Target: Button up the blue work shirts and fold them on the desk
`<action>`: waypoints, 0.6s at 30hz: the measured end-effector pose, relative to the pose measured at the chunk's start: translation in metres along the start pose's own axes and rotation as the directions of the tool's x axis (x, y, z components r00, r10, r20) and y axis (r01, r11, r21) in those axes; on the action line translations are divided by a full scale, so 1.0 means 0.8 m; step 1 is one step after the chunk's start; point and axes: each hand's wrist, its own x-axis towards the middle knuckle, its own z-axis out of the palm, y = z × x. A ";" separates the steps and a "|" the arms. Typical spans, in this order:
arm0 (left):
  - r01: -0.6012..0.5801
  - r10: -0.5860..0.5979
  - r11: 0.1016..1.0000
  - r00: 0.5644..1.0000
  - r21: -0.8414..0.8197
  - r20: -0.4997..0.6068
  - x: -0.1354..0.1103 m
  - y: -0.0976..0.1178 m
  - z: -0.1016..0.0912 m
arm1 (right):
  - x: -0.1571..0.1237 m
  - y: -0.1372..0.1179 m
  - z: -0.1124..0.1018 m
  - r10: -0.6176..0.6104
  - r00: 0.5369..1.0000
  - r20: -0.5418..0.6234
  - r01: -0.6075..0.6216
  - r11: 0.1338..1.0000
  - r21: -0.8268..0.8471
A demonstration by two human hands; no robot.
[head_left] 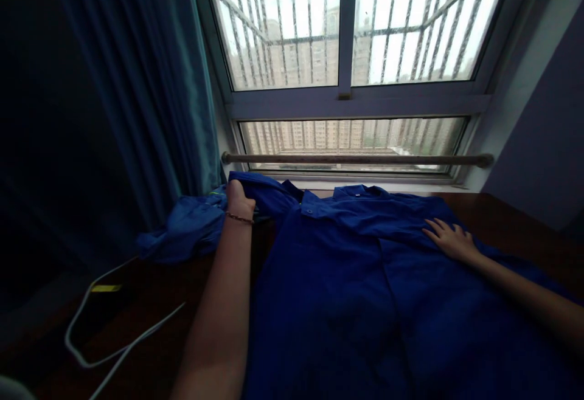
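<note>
A dark blue collared shirt (328, 278) lies spread out over the dark brown surface before me, its collar (360, 192) toward the window. My left hand (239, 199), with a beaded bracelet at the wrist, grips the shirt's left sleeve near the far edge; the fingertips are turned away from view. Resting palm down on the shirt's right upper part is my right hand (449, 239), its fingers spread. A small round button (309, 211) shows near the sleeve. The lower part of the shirt is dim and hard to make out.
Crumpled lighter blue cloth (194, 227) lies left of my left hand. A white cable (79, 327) loops at lower left, near a yellow strip (106, 288). Blue curtains (150, 84) hang on the left. Ahead, a horizontal rail (356, 160) crosses the window.
</note>
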 end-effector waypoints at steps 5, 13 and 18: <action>0.199 -0.212 0.968 0.975 -0.156 -0.072 0.005 -0.021 -0.015 | 0.001 0.001 0.002 0.024 1.000 0.008 -0.024 1.000 -0.002; 0.124 0.036 0.980 0.666 0.158 -0.745 -0.014 -0.038 -0.052 | 0.005 0.002 0.004 0.026 1.000 0.012 -0.026 1.000 0.007; 0.323 -0.011 0.894 0.710 0.311 -0.704 -0.002 -0.059 -0.073 | 0.004 0.001 0.002 0.018 1.000 0.007 -0.018 1.000 0.008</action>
